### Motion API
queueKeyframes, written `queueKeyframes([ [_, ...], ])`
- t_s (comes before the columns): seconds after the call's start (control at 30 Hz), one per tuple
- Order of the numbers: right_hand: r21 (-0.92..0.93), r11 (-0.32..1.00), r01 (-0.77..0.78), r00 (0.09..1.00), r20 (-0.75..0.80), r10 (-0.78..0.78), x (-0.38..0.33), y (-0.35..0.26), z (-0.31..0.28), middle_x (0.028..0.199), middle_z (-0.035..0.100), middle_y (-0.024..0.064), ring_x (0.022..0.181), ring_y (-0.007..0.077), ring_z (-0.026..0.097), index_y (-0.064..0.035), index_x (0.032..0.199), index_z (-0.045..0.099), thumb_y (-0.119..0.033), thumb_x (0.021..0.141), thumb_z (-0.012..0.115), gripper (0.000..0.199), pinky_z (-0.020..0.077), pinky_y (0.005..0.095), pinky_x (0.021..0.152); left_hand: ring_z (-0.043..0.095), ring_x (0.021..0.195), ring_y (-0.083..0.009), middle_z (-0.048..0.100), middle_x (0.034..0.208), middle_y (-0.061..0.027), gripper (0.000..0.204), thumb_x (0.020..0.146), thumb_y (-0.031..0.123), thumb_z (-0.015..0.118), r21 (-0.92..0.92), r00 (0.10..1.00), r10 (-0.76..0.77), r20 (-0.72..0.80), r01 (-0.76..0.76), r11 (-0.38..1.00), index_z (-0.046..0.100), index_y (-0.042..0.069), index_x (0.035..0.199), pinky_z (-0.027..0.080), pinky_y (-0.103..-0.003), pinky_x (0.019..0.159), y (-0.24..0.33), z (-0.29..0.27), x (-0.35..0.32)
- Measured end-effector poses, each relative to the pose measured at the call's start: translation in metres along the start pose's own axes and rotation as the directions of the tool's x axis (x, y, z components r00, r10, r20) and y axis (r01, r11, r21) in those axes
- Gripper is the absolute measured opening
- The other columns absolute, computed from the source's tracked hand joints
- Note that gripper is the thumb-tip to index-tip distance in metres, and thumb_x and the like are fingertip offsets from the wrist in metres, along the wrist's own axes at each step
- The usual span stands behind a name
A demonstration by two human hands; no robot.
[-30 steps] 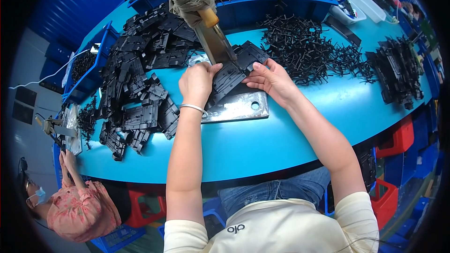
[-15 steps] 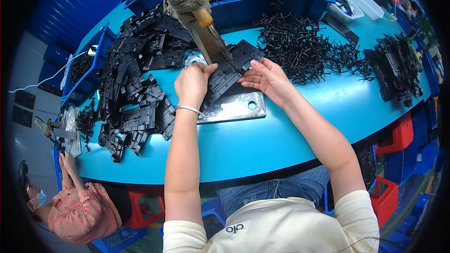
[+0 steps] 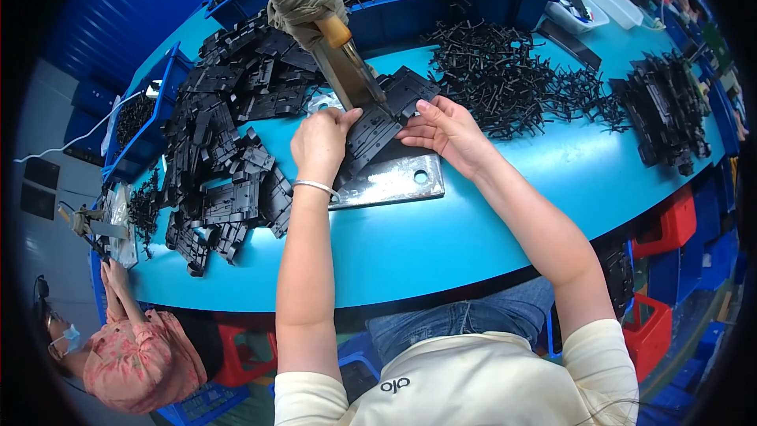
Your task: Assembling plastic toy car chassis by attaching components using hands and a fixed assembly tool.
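Note:
Both hands hold one flat black plastic part (image 3: pixel 367 139) under the lower tip of a slanted tool (image 3: pixel 352 79). That tool has a wooden handle wrapped in grey cloth and a flat metal bar; its exact kind is unclear. My left hand (image 3: pixel 319 142) grips the part's left edge between thumb and fingers. At the right edge, my right hand (image 3: pixel 448 132) pinches the part, thumb above and fingers below. The tool tip appears to meet the part between my hands. Beneath the part lies a thick metal base plate (image 3: pixel 394 186) with a hole at its right corner.
Left of my hands is a heap of black plastic parts (image 3: pixel 233 197). Small black strips (image 3: pixel 505 83) lie right of the tool, with stacked black parts (image 3: pixel 661 114) at far right. A long blue bin (image 3: pixel 449 12) stands behind. Another person (image 3: pixel 146 355) sits at left.
The view has shifted slightly, so the tool and my hands sit a little further left. Both hands keep their hold on the black plastic part.

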State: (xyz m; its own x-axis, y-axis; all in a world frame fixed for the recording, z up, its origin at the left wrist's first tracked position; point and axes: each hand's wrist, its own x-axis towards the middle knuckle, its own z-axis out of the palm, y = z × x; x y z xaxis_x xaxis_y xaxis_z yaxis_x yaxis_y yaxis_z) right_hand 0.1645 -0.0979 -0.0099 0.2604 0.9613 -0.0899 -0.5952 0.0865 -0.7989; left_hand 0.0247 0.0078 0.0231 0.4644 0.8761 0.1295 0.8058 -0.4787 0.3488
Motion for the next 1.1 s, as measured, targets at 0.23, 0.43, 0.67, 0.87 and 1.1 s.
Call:
queueKeyframes([
  [0.23,-0.001,1.0,-0.006,1.0,-0.004,0.006,0.0,-0.001,-0.001,0.078,0.054,0.014,0.073,0.0214,0.056,-0.0002,0.089,0.04,-0.02,0.079,0.048,0.024,0.0477,0.0294,0.066,0.054,0.06,-0.0273,0.055,0.059,-0.0128,0.034,0.069,0.038,0.053,0.015,0.999,0.011,-0.04,-0.01,1.0,0.058,0.006,0.059,0.041,-0.034,0.051,0.002,0.001,-0.001],
  [0.43,-0.005,1.0,-0.005,1.0,-0.002,0.005,0.002,-0.001,0.001,0.078,0.054,0.014,0.073,0.0215,0.056,0.0,0.089,0.04,-0.02,0.079,0.048,0.024,0.0477,0.0297,0.067,0.054,0.06,-0.0271,0.055,0.059,-0.0129,0.033,0.07,0.037,0.052,0.009,0.999,0.021,-0.042,-0.02,1.0,0.058,0.006,0.059,0.041,-0.034,0.051,0.001,-0.001,0.0],
  [0.67,-0.018,1.0,0.007,0.999,0.031,-0.007,0.001,-0.006,-0.001,0.077,0.054,0.0138,0.072,0.0213,0.056,-0.0005,0.088,0.04,-0.02,0.078,0.049,0.024,0.0481,0.0294,0.065,0.055,0.063,-0.0275,0.056,0.062,-0.0132,0.033,0.071,0.037,0.051,0.03,1.0,0.021,-0.002,-0.021,0.999,0.059,0.007,0.062,0.042,-0.034,0.054,0.002,0.001,-0.002],
  [0.87,-0.172,0.985,0.008,0.999,-0.046,-0.017,-0.008,-0.011,0.002,0.072,0.053,0.0105,0.064,0.018,0.057,-0.004,0.08,0.038,-0.026,0.077,0.05,0.026,0.0474,0.0247,0.055,0.052,0.075,-0.0333,0.054,0.076,-0.0216,0.034,0.076,0.031,0.046,-0.208,0.969,0.114,0.219,-0.068,0.976,0.058,0.0,0.076,0.04,-0.037,0.066,-0.005,0.009,-0.005],
  [1.1,-0.371,0.924,-0.092,0.991,-0.128,0.047,-0.044,-0.031,0.009,0.063,0.053,0.0082,0.05,0.0111,0.051,-0.0057,0.079,0.038,-0.031,0.077,0.049,0.028,0.0417,0.0203,0.046,0.042,0.07,-0.0108,0.049,0.084,-0.0063,0.047,0.079,0.036,0.043,-0.74,0.703,0.494,0.512,0.069,0.669,0.036,0.0,0.109,0.036,-0.022,0.066,-0.004,-0.011,-0.048],
])
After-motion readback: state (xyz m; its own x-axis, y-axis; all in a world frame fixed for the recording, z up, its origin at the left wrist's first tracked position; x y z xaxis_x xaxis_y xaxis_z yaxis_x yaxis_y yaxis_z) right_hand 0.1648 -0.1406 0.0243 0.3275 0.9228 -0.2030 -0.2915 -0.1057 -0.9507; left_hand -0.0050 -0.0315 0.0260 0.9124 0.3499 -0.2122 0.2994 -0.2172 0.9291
